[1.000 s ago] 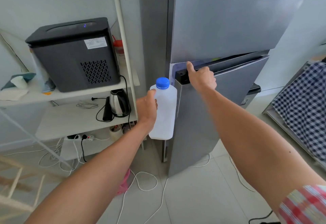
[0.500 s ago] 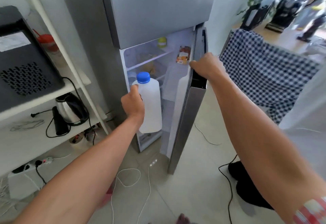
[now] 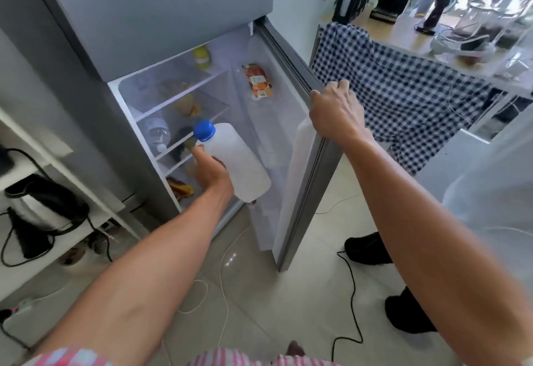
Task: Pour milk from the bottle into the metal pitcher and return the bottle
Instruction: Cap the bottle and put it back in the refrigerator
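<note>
1. Two bare forearms reach forward from the bottom edge, above a pale tiled floor (image 3: 302, 293) crossed by white and black cables.
2. To the left, a white shelf unit (image 3: 72, 163) carries a kettle (image 3: 43, 207) with a black cord.
3. Nearer the middle, the left hand (image 3: 209, 173) grips a white milk bottle (image 3: 239, 163) from its left side, fingers curled round the body. The bottle tilts, its blue cap (image 3: 204, 130) leaning up and left toward the fridge shelves, its base low and to the right.
4. The bottle is in the air in front of the open lower compartment of the fridge (image 3: 161, 19), touching no shelf that can be made out.
5. The right hand (image 3: 336, 111) clamps over the top edge of the open fridge door (image 3: 305, 192), fingers hooked across it.
6. Inside, glass shelves hold blurred items; an orange packet (image 3: 257, 80) sits toward the back right, a small yellow-lidded jar (image 3: 202, 55) on the top shelf.
7. Beyond the door hangs a blue checked cloth (image 3: 403, 91), and behind it a counter (image 3: 403, 31) bears dark appliances.
</note>
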The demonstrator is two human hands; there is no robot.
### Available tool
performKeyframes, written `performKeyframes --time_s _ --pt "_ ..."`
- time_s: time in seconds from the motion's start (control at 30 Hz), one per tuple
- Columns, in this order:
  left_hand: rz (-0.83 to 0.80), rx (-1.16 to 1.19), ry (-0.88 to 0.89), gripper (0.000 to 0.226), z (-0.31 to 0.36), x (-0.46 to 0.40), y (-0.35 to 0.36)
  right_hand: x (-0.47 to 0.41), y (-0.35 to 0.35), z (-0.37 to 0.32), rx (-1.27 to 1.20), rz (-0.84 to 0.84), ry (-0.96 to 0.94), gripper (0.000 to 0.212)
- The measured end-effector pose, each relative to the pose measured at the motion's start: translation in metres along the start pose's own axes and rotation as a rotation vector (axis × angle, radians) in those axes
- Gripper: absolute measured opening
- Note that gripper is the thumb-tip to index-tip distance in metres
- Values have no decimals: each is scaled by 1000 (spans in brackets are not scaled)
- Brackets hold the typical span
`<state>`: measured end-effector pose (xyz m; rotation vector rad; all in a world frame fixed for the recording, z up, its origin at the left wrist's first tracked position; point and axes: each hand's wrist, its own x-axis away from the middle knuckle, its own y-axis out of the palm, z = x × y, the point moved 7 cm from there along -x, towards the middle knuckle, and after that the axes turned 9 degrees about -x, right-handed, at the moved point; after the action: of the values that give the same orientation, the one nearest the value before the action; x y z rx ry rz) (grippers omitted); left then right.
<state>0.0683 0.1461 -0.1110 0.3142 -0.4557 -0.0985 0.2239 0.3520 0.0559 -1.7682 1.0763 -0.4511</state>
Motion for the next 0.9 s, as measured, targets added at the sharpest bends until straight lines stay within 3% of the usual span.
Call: performKeyframes --time_s 0.3,0.43,0.7,0.9 --pt "150 114 -158 40 -82 -32 30 -18 2 13 75 105 -64 35" --pt "163 52 -173 37 -116 -54 37 -21 3 17 77 136 -84 40" --pt "-78 -139 -210 23 -157 -62 53 -22 3 18 96 152 -132 42" --pt "-301 -452 -157 27 -152 -58 71 -22 2 18 98 145 -152 43"
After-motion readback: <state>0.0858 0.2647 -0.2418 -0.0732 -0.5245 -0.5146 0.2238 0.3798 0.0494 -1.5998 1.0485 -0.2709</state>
